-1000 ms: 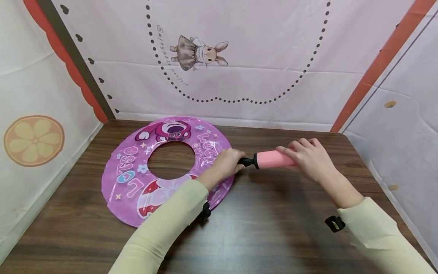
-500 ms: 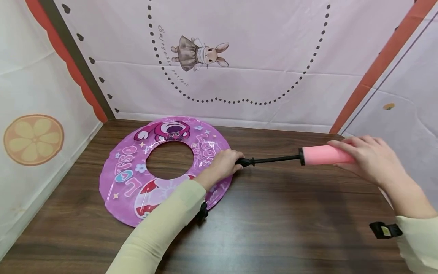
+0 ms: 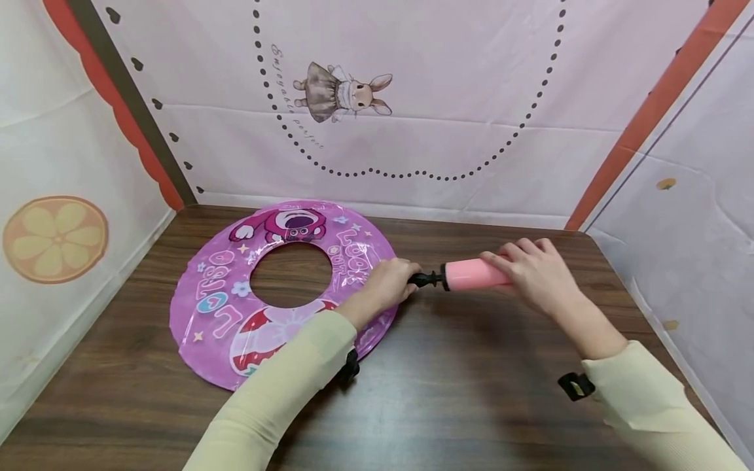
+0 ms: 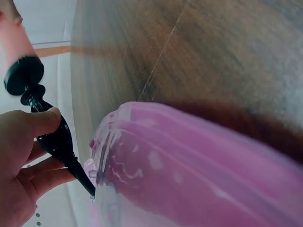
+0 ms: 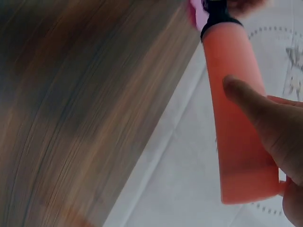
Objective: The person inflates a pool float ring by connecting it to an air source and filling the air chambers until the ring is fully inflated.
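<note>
A purple swim ring with printed letters and cartoon figures lies flat on the table, partly filled out. Over its right edge my left hand grips the black nozzle end of a hand pump. In the left wrist view the nozzle's thin tip meets the ring near a small clear valve; whether it sits inside is hard to tell. My right hand holds the pump's pink barrel, thumb along its side in the right wrist view. Barrel and black end stand close together, with hardly any rod showing.
The brown wooden table reaches under both arms. A printed pink cloth hangs behind the back edge, with further cloth walls at left and right. Black straps circle both wrists.
My right hand drew the pink barrel out to the right, baring the black rod, then pushed it back left against the nozzle end. My left hand has stayed nearly still.
</note>
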